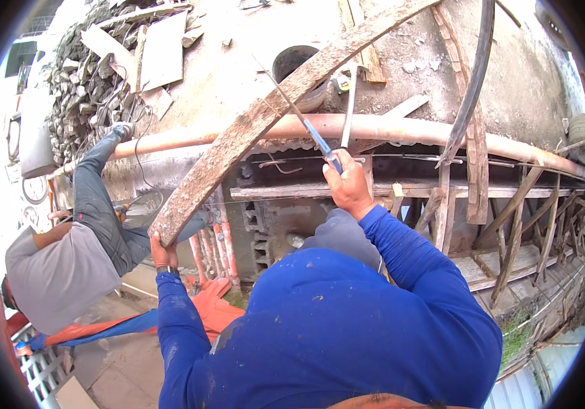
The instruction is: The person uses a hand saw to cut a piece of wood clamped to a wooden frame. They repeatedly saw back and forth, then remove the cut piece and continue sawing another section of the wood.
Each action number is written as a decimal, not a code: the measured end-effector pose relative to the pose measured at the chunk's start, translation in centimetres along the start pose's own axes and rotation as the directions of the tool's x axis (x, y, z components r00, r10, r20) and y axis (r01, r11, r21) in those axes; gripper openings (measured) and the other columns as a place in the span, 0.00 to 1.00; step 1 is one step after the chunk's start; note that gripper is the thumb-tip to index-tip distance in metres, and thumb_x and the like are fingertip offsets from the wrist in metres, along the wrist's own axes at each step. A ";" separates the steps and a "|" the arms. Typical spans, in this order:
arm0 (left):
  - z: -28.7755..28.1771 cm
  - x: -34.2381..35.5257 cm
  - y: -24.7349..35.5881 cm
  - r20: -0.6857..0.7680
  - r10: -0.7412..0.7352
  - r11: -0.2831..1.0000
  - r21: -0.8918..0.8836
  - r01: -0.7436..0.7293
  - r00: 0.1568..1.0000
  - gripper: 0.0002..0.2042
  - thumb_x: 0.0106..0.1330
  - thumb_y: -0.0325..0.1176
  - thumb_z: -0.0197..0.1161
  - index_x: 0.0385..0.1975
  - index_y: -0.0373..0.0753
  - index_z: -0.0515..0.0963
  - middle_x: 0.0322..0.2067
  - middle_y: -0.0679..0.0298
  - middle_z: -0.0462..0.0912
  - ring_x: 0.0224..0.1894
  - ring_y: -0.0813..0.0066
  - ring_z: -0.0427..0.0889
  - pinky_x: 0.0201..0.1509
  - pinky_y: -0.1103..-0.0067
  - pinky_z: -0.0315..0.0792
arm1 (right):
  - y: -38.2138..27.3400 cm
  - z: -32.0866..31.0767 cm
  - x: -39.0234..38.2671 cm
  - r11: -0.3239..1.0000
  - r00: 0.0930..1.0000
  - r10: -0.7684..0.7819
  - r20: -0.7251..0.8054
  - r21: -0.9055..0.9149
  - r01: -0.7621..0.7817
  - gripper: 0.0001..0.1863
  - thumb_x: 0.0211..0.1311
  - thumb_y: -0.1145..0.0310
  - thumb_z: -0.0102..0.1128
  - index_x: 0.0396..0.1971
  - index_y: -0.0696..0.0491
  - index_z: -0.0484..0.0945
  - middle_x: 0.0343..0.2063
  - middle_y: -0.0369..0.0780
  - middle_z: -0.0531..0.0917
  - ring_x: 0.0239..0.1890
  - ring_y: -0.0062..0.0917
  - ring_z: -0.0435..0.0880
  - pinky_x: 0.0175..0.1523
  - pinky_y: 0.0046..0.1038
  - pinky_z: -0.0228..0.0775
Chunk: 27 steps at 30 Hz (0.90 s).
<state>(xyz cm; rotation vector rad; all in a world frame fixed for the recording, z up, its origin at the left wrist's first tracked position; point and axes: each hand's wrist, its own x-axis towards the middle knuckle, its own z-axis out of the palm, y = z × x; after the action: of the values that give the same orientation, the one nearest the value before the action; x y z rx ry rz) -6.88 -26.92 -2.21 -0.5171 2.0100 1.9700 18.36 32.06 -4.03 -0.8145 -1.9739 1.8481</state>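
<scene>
My left hand [163, 251] is closed round the lower end of a long, rough, dirt-crusted wooden plank [238, 134] that runs diagonally to the upper right. My right hand [347, 183] grips the blue handle of a long, thin tool [315, 133], possibly a saw, angled up-left across the plank. A pale metal tool [350, 95] stands just beside that hand; whether my fingers touch it I cannot tell. Beyond the plank are a black tyre-like ring [289, 61] and an orange horizontal pipe [395, 126].
A co-worker [67, 266] in grey shirt leans at left, near a rubble pile [81, 82] and orange cloth [211, 307]. Below the pipe run a timber ledge [272, 193], concrete blocks [258, 249] and wooden props [511, 238]. A dark hose [476, 75] hangs at right.
</scene>
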 end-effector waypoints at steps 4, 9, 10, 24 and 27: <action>0.2 -0.6 0.0 -0.054 -0.024 1.000 -0.003 0.024 0.998 0.29 0.72 0.49 0.64 0.72 0.50 0.74 0.67 0.64 0.83 0.64 0.61 0.85 0.65 0.59 0.79 | -0.4 -1.3 -0.4 1.000 0.996 0.016 0.085 0.017 -0.018 0.10 0.77 0.66 0.66 0.46 0.57 0.80 0.25 0.35 0.79 0.30 0.16 0.73 0.36 0.29 0.69; 0.5 -0.4 -0.1 -0.062 -0.020 0.999 -0.027 0.018 0.998 0.30 0.71 0.50 0.66 0.72 0.48 0.75 0.66 0.64 0.85 0.65 0.60 0.85 0.66 0.59 0.80 | 0.4 -1.8 -0.5 1.000 0.991 0.012 0.130 0.025 -0.015 0.12 0.77 0.63 0.67 0.46 0.57 0.81 0.23 0.41 0.80 0.27 0.26 0.77 0.35 0.33 0.71; 0.5 -0.1 0.0 -0.064 -0.026 0.999 -0.023 0.025 0.998 0.30 0.71 0.50 0.66 0.72 0.48 0.75 0.66 0.64 0.85 0.65 0.60 0.85 0.66 0.59 0.80 | 0.5 -2.2 -0.8 1.000 0.990 0.015 0.137 0.001 -0.015 0.12 0.76 0.63 0.67 0.47 0.57 0.81 0.23 0.44 0.81 0.26 0.33 0.80 0.35 0.36 0.73; -0.3 -1.4 -0.9 -0.082 -0.023 0.998 -0.056 0.018 0.996 0.30 0.71 0.49 0.69 0.70 0.46 0.76 0.65 0.62 0.85 0.65 0.59 0.85 0.68 0.58 0.80 | -2.4 -2.9 1.0 0.995 0.983 -0.078 0.167 -0.050 0.087 0.11 0.78 0.65 0.66 0.39 0.58 0.79 0.23 0.53 0.81 0.26 0.55 0.81 0.32 0.45 0.71; -0.5 -1.2 -1.1 -0.053 -0.017 0.996 -0.091 0.012 0.998 0.31 0.71 0.50 0.71 0.71 0.44 0.76 0.65 0.62 0.85 0.66 0.60 0.85 0.70 0.59 0.79 | -3.9 -4.4 -1.8 0.995 0.989 0.045 0.141 -0.096 -0.031 0.11 0.77 0.65 0.66 0.39 0.57 0.79 0.23 0.53 0.81 0.26 0.54 0.83 0.32 0.45 0.71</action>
<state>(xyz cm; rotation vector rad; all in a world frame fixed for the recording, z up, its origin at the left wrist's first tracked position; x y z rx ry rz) -5.29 -27.35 -2.69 -0.6099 1.9496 2.0670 21.58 34.51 0.56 -0.7702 -2.1610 1.8966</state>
